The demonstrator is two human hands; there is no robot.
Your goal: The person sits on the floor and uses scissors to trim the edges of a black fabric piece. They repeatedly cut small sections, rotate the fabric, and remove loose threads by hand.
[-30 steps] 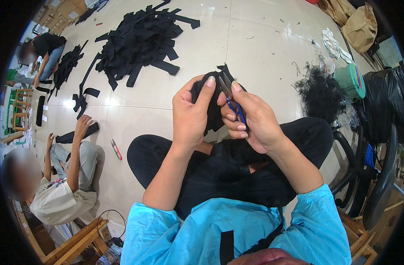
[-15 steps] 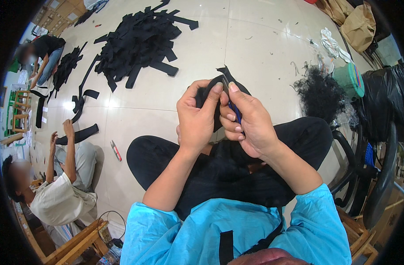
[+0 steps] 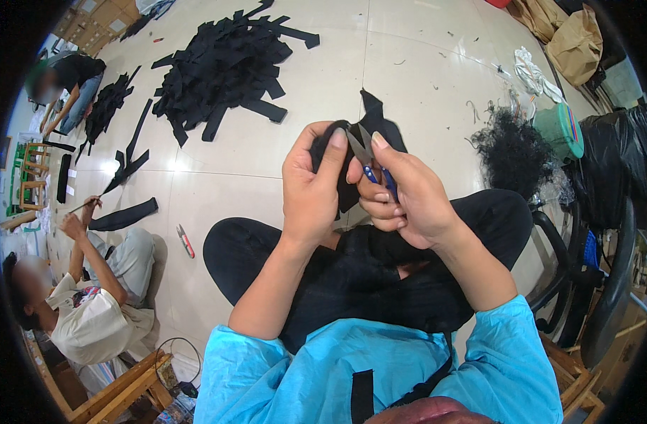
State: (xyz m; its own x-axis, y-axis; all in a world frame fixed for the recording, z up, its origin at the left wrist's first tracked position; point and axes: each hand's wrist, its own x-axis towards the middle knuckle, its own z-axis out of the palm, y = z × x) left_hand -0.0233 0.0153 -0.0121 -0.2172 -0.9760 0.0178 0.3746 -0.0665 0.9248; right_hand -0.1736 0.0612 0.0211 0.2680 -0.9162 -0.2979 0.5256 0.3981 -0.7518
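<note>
My left hand (image 3: 310, 189) grips a folded piece of black fabric (image 3: 380, 127) above my lap, its thumb pressing on the cloth near the fold. Beside that thumb, my right hand (image 3: 409, 199) holds blue-handled thread snips (image 3: 369, 168), their pointed metal blades spread apart against the cloth. A pointed end of the fabric stands out beyond both hands. My crossed legs in black trousers lie beneath.
A large pile of black strips (image 3: 217, 74) lies ahead-left, red-handled snips (image 3: 185, 240) by my left knee. Two co-workers (image 3: 101, 311) (image 3: 79, 81) are on the left. A fluffy black heap (image 3: 513, 152), green stool (image 3: 560, 131) and chair frame (image 3: 606, 297) stand right.
The fabric's pointed end has lifted higher. The snip blades looked nearly closed half a second ago and are spread now. The nearer co-worker's hands have shifted down and left.
</note>
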